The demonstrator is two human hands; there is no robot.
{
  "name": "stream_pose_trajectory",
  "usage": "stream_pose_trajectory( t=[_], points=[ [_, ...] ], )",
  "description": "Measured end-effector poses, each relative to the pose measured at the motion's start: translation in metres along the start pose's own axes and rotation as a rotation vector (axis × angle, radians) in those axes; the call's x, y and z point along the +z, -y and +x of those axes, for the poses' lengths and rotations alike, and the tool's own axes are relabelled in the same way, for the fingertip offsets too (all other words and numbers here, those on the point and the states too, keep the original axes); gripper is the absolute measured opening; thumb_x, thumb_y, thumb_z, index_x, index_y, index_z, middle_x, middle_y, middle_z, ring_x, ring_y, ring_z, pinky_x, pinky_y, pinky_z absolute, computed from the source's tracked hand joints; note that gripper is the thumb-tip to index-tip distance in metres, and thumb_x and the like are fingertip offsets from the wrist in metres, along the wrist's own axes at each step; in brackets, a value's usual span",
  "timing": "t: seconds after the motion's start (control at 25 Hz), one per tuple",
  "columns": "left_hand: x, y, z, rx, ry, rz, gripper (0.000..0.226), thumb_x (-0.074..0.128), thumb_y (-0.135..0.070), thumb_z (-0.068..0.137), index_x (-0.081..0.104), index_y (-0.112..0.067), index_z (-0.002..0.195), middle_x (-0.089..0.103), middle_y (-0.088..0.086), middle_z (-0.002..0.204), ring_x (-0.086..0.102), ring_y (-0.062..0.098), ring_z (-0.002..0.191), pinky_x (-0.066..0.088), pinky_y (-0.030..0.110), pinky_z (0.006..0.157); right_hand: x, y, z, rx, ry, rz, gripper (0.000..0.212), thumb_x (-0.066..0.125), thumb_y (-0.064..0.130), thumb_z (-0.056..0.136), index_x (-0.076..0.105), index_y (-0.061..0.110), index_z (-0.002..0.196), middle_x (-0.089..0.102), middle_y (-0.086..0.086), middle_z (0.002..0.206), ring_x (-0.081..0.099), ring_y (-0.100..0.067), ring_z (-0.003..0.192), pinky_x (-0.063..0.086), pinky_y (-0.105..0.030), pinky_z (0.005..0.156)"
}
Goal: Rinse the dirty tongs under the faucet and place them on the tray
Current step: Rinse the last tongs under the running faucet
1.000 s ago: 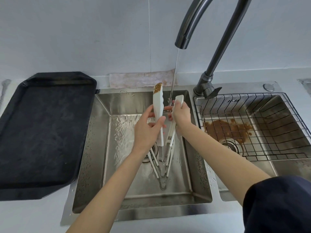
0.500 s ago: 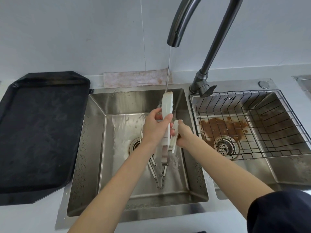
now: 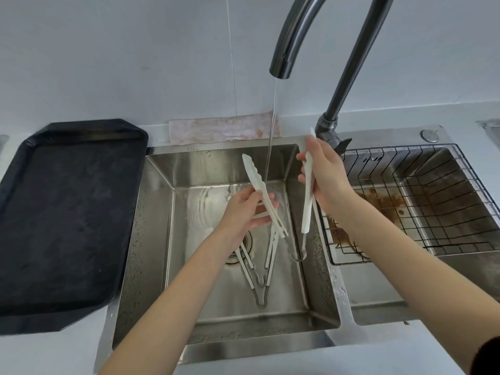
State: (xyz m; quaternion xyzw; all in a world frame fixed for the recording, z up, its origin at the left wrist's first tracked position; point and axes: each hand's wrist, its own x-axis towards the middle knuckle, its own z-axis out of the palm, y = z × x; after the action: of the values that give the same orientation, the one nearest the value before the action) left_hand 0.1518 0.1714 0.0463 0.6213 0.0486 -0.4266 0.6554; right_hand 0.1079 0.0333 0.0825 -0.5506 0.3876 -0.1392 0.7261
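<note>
- Left hand [image 3: 244, 209] clamped on white tongs [image 3: 263, 193], tip beside faucet [image 3: 281, 63] stream.
- Right hand [image 3: 326, 175] gripping second tongs [image 3: 308, 207], off stream, near sink's [image 3: 162, 239] right wall.
- More tongs [image 3: 261, 274] lying on sink floor.
- Tray [image 3: 65, 217] left of sink, holding nothing: rinsing underway, placing undone.

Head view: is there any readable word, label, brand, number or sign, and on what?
None can be read. The faucet, black tray, tongs, wire basket and wall show no lettering. The round button on the sink deck is too small to tell.
</note>
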Motion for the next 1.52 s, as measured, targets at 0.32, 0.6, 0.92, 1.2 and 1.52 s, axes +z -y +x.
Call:
stream_pose_trajectory(
  t=[0.32,0.6,0.92,1.2,1.52],
  points=[
    [0.021,-0.007,0.014,-0.073,0.132,-0.285,0.037,0.035,-0.004,0.097,0.040,-0.006,0.133,0.063,0.005,0.103,0.062,0.021,0.096,0.051,0.034,0.079,0.009,0.025,-0.022,-0.351,0.114,-0.345,0.043,0.049,0.028,0.095,0.043,0.017,0.136,0.056,0.015,0.081,0.054,0.003,0.073,0.044,-0.013,0.074],
    [0.025,-0.010,0.029,-0.131,0.038,-0.285,0.027,0.040,-0.013,0.097,0.048,-0.008,0.122,0.065,0.006,0.104,0.064,0.017,0.084,0.053,0.033,0.073,0.004,0.015,-0.025,-0.434,0.147,-0.419,0.040,0.047,0.027,0.095,0.047,0.016,0.134,0.058,0.018,0.089,0.054,0.016,0.070,0.041,-0.001,0.068],
    [0.028,-0.025,0.047,0.242,-0.288,0.059,0.030,0.037,-0.023,0.098,0.055,-0.011,0.077,0.067,-0.003,0.062,0.065,0.002,0.044,0.052,0.019,0.049,0.007,0.008,-0.020,-0.431,0.151,-0.367,0.041,0.047,0.026,0.095,0.048,0.011,0.133,0.049,0.024,0.070,0.051,0.013,0.059,0.040,-0.004,0.058],
    [0.029,-0.034,0.036,0.118,0.084,-0.145,0.053,0.027,0.019,0.083,0.039,0.002,0.132,0.049,0.021,0.137,0.057,0.034,0.117,0.053,0.036,0.085,0.005,-0.004,-0.018,-0.431,0.105,-0.330,0.039,0.046,0.024,0.096,0.050,0.011,0.133,0.056,0.019,0.083,0.054,0.013,0.068,0.041,-0.004,0.064],
    [0.052,-0.046,0.023,0.448,-0.286,0.515,0.047,0.039,-0.028,0.098,0.058,0.003,0.068,0.065,0.022,0.072,0.059,0.027,0.060,0.049,0.031,0.063,0.001,-0.009,-0.017,-0.391,0.063,-0.240,0.044,0.047,0.030,0.095,0.044,0.013,0.136,0.049,0.020,0.075,0.045,0.007,0.067,0.038,-0.009,0.066]
  ],
)
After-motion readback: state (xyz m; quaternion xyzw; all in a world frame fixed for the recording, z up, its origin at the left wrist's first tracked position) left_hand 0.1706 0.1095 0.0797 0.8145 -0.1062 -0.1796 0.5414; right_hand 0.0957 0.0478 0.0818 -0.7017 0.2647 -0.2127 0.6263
